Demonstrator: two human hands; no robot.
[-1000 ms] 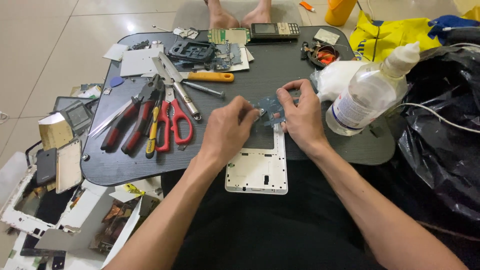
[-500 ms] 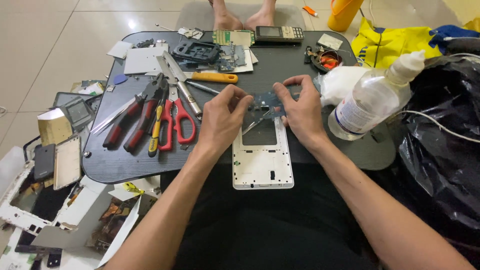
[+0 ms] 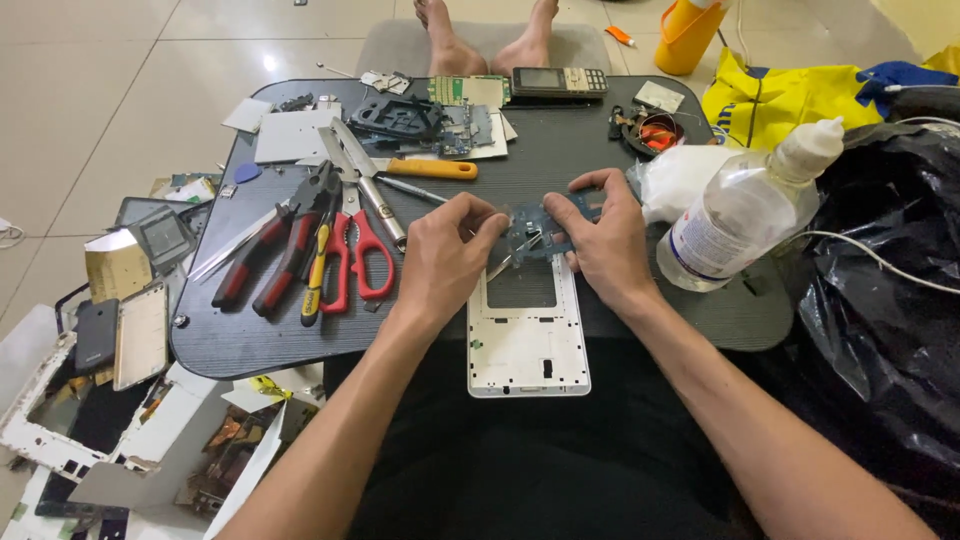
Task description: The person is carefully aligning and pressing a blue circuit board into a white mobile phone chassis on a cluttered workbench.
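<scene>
The left hand point(image 3: 440, 262) and the right hand point(image 3: 605, 245) meet over the middle of the dark worktop point(image 3: 560, 140). Both pinch a small blue circuit board point(image 3: 535, 235) between them, the right hand at its right edge and far corner, the left hand at its left edge. A thin metal tool point(image 3: 500, 268) runs from the left hand toward the board; how the fingers grip it cannot be told. Directly below the board lies a white phone frame point(image 3: 527, 340), its near end hanging over the worktop's near edge. To the left lie red-handled scissors point(image 3: 358, 250) and pliers point(image 3: 275, 255). To the right, a clear plastic bottle point(image 3: 745, 210) lies tilted, near the right hand.
</scene>
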